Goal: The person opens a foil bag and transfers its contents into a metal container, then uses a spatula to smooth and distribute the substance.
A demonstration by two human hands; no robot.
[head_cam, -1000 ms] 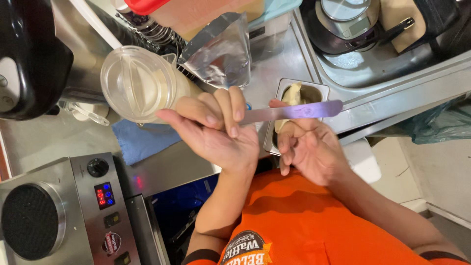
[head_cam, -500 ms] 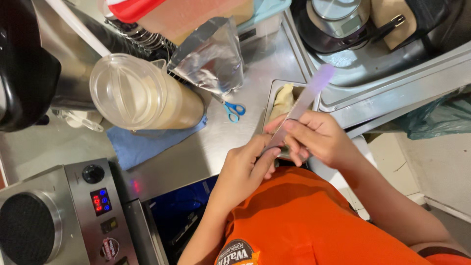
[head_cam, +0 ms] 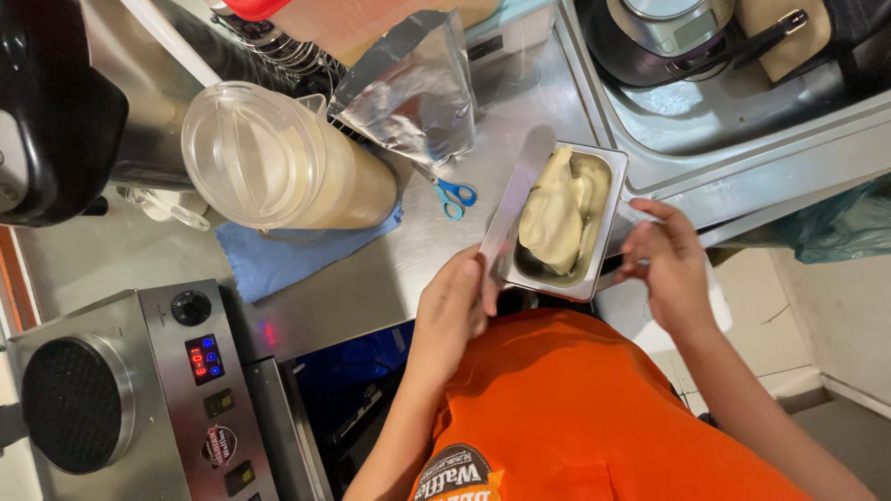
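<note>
The left hand (head_cam: 452,306) now grips the spatula (head_cam: 513,199) alone, its blade laid along the tin's left rim. The right hand (head_cam: 665,264) has let go, fingers curled (holding nothing visible) beside the dough-filled tin (head_cam: 605,223) on the bench (head_cam: 390,269).

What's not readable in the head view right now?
- Spatula handle: hidden inside the left hand.
- Right hand: at the steel pan's right rim; whether it grips or only touches cannot be told.
- Pan floor: covered by the pale dough.
- Scissors blades: tips hidden under the foil bag.
- Waffle iron: cut off by the left and bottom edges.
</note>
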